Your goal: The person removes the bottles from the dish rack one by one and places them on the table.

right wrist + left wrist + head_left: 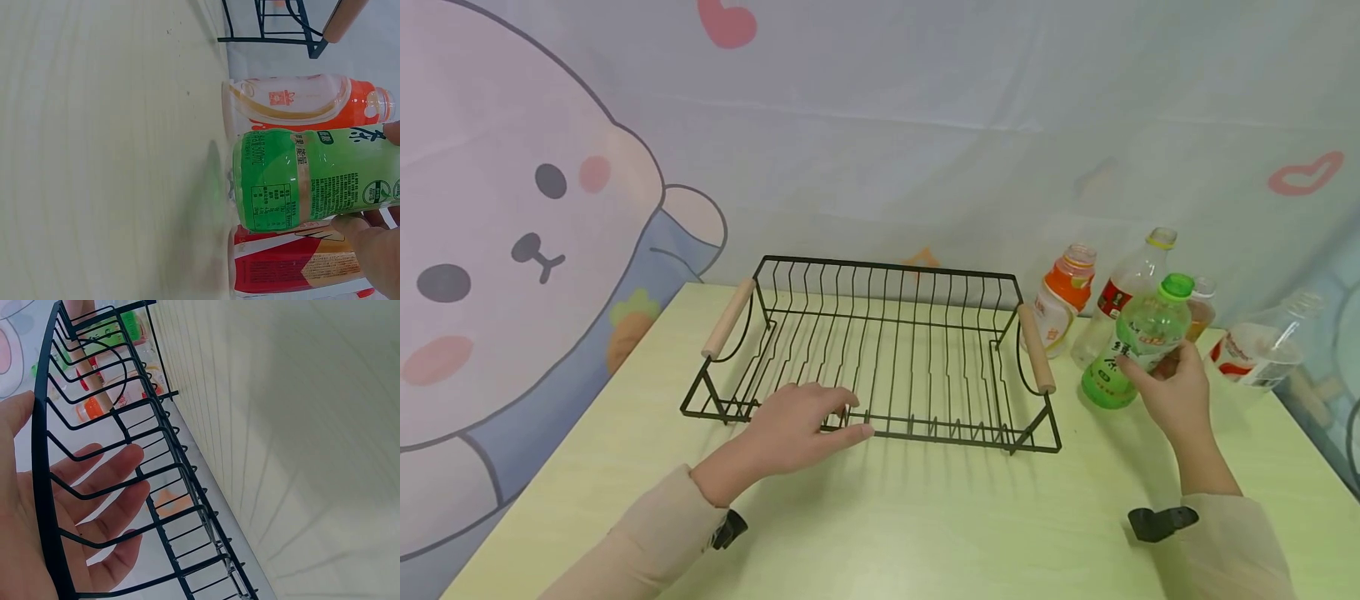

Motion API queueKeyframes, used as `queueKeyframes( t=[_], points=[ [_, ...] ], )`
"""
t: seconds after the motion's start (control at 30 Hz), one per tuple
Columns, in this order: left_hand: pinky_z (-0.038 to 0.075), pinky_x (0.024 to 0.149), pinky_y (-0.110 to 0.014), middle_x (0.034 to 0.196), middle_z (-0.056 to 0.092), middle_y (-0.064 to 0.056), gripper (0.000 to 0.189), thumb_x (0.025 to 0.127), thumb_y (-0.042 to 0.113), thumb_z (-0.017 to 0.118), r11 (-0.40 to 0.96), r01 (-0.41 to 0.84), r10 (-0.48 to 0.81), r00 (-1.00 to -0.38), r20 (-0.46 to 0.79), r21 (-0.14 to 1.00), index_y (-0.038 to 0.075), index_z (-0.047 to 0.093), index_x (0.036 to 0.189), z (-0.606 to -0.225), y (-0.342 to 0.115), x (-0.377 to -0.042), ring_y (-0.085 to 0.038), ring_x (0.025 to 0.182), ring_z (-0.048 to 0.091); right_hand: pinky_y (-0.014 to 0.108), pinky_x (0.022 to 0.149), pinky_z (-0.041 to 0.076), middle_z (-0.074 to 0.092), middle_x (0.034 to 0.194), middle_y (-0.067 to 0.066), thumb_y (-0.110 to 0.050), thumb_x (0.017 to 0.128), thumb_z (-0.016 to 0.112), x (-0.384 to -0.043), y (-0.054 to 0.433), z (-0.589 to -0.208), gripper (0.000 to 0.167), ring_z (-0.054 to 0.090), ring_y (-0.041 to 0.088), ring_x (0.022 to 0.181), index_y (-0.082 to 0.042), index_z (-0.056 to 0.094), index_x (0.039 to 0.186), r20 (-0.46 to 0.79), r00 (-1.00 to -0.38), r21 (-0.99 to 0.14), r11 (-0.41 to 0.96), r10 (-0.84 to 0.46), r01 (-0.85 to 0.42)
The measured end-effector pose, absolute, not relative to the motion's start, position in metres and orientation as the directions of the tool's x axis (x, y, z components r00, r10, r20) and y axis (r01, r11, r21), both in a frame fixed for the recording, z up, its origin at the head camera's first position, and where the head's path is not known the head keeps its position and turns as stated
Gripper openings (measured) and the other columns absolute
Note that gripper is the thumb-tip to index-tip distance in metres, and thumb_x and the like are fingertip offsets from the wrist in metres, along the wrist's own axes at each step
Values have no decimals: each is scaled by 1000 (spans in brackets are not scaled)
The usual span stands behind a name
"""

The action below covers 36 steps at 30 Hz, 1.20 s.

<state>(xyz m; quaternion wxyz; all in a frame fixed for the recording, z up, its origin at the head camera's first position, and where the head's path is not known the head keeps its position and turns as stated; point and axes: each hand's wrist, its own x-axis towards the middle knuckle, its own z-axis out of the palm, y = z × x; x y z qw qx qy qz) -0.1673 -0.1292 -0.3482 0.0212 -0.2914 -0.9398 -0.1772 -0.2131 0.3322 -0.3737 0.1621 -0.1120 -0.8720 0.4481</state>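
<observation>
My right hand (1176, 392) grips a green tea bottle (1108, 379) with a green cap around its middle, thumb on the near side. In the right wrist view the bottle's base shows close to the tabletop, with the fingers at the frame's right edge. My left hand (801, 425) is over the front rail of a black wire dish rack (880, 435) with wooden handles. Its fingers (119, 469) are spread and loosely bent behind the front wires in the left wrist view, gripping nothing.
Behind the green bottle stand an orange-labelled bottle (1066, 292), a clear red-labelled bottle (1138, 271) and a partly hidden bottle (1202, 304) with amber contents. A clear bottle (1262, 346) with a red and white label is farther right. A printed cloth (880, 150) hangs behind the table (940, 517).
</observation>
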Motion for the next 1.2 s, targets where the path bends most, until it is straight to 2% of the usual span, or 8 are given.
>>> queueKeyframes(
  t=[0.2, 0.37, 0.63, 0.97, 1.2],
  points=[
    [50, 86, -44, 110, 70, -1, 50, 93, 54, 51, 775, 552, 533, -833, 149, 308, 13, 66, 118, -350, -129, -167, -24, 101, 65, 13, 79, 40, 43, 126, 4, -38, 90, 64, -213, 332, -376, 76, 41, 0, 97, 1, 27, 143, 171, -925, -814, 578, 341, 62],
    [51, 78, -39, 101, 71, 1, 46, 94, 53, 51, 770, 566, 540, -824, 172, 295, 14, 68, 110, -351, -129, -167, -19, 91, 66, 14, 77, 39, 43, 123, 1, -40, 90, 64, -214, 332, -377, 77, 42, 2, 97, 1, 26, 143, 155, -927, -817, 572, 341, 74],
    [50, 74, -36, 95, 70, 3, 46, 93, 54, 50, 769, 571, 541, -821, 185, 286, 14, 69, 106, -351, -130, -167, -16, 84, 65, 32, 89, 42, 38, 140, 17, -40, 91, 62, -215, 328, -382, 79, 43, 23, 112, 0, 23, 146, 125, -932, -814, 572, 340, 99],
    [48, 72, -35, 89, 70, 2, 43, 93, 54, 51, 774, 564, 534, -826, 181, 289, 15, 69, 101, -350, -129, -167, -13, 76, 61, 35, 92, 41, 36, 141, 18, -40, 92, 61, -215, 327, -384, 80, 42, 26, 115, 1, 20, 147, 116, -933, -822, 560, 341, 103],
    [48, 74, -34, 87, 69, 4, 42, 93, 53, 51, 770, 562, 536, -826, 173, 300, 15, 68, 101, -349, -129, -166, -12, 76, 60, 41, 94, 40, 36, 141, 20, -43, 92, 59, -215, 327, -385, 81, 40, 31, 118, 2, 19, 147, 110, -934, -821, 560, 340, 108]
  ],
)
